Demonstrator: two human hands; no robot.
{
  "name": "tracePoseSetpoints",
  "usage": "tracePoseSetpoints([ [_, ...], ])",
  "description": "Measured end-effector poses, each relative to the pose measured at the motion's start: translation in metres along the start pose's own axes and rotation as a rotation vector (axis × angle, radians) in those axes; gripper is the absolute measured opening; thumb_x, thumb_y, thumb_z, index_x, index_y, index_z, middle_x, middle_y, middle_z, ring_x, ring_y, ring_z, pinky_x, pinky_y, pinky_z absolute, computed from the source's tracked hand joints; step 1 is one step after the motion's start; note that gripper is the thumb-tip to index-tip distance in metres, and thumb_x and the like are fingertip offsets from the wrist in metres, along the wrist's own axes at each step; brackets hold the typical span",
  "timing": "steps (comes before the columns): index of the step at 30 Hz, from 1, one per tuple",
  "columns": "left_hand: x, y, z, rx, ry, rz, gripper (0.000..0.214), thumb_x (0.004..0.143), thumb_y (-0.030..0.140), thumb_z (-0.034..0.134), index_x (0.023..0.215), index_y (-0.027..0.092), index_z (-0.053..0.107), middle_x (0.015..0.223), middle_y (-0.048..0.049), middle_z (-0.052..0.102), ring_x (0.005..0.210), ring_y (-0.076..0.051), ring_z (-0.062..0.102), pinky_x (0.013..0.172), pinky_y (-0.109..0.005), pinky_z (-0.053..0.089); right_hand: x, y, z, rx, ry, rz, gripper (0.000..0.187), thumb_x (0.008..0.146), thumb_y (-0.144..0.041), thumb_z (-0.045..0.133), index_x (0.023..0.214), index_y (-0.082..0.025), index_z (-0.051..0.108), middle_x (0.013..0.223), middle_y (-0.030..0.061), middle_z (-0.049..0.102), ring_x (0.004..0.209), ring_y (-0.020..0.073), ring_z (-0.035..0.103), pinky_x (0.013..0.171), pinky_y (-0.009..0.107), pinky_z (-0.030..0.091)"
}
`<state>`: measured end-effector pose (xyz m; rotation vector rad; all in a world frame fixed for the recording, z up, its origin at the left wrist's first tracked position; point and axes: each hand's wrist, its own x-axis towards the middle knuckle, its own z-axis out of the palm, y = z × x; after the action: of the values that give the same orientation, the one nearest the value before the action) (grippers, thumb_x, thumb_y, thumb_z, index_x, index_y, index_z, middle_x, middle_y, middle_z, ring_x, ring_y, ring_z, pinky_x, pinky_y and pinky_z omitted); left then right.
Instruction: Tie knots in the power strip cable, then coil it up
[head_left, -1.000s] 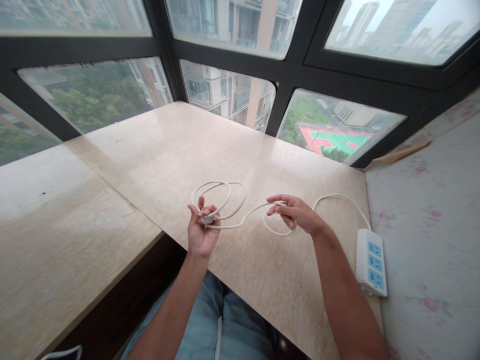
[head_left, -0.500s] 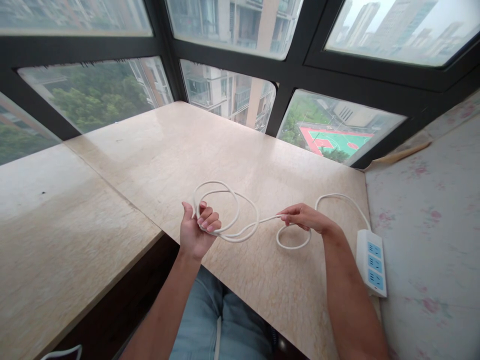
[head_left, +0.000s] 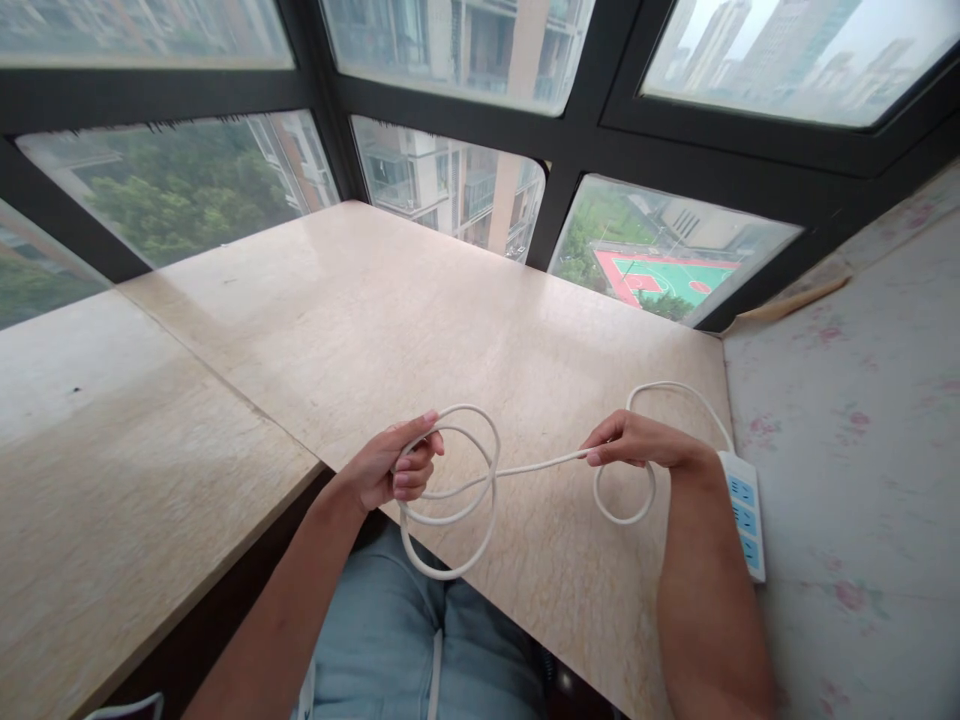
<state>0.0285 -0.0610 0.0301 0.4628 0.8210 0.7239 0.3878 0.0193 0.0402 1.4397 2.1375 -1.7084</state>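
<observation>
Left hand (head_left: 395, 464) grips smooth, looped white cord (head_left: 495, 474), fingers curled; right hand (head_left: 641, 438) pinches its straight run between thumb and fingers. Boxy power strip (head_left: 742, 515) rests on marbled countertop (head_left: 420, 310).

Soft daylight through the windows (head_left: 450, 190), pale sheen on the tabletop (head_left: 420, 310) (wide-angle edge distortion).

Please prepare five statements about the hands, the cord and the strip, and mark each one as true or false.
1. The left hand holds loops of the cord. True.
2. The right hand is empty. False: it pinches the cord.
3. The strip is beside the wall. True.
4. The sockets have red faces. False: they are blue.
5. The cord is white. True.
</observation>
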Motion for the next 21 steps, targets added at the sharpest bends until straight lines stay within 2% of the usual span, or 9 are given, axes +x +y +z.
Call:
tracePoseSetpoints([
  [7,-0.014,0.024,-0.017,-0.020,-0.041,0.055,0.036,0.086,0.044,0.061,0.070,0.012,0.067,0.040,0.0105,0.019,0.033,-0.003,0.014,0.026,-0.013,0.028,-0.022,0.005,-0.009,0.006,0.098,0.001,0.048,0.070,-0.054,0.072,0.094,-0.013,0.078,0.049,-0.0039,0.042,0.044,0.0054,0.028,0.040,0.022,0.016],
  [12,-0.016,0.031,-0.017,-0.054,-0.035,0.077,0.036,0.091,0.038,0.055,0.072,0.011,0.067,0.040,0.0104,0.018,0.030,-0.004,0.020,0.027,-0.013,0.028,-0.017,0.005,-0.007,0.000,0.083,-0.018,0.050,0.071,-0.057,0.070,0.092,-0.012,0.078,0.048,-0.0035,0.041,0.045,0.0059,0.028,0.041,0.022,0.017],
  [15,-0.011,0.028,-0.013,-0.127,-0.003,0.115,0.033,0.091,0.037,0.057,0.074,0.010,0.067,0.041,0.0104,0.021,0.029,-0.004,0.026,0.028,-0.013,0.030,-0.009,0.009,-0.006,-0.001,0.080,-0.011,0.051,0.073,-0.058,0.068,0.093,-0.011,0.078,0.047,-0.0033,0.042,0.044,0.0061,0.029,0.041,0.022,0.018],
  [18,-0.003,0.022,-0.008,-0.224,0.041,0.181,0.034,0.092,0.038,0.056,0.077,0.010,0.066,0.041,0.0100,0.025,0.030,-0.004,0.030,0.028,-0.013,0.030,0.000,0.015,-0.006,-0.041,0.084,0.014,0.049,0.074,-0.057,0.067,0.089,-0.011,0.077,0.050,0.0002,0.052,0.044,0.0082,0.040,0.042,0.022,0.028],
  [21,0.002,0.018,-0.002,-0.337,0.039,0.242,0.038,0.096,0.038,0.049,0.077,0.009,0.066,0.040,0.0095,0.027,0.029,-0.005,0.031,0.027,-0.013,0.029,0.008,0.014,-0.003,-0.189,0.118,0.068,0.038,0.073,-0.049,0.069,0.082,-0.013,0.077,0.065,0.0068,0.067,0.059,0.0168,0.059,0.055,0.026,0.044],
])
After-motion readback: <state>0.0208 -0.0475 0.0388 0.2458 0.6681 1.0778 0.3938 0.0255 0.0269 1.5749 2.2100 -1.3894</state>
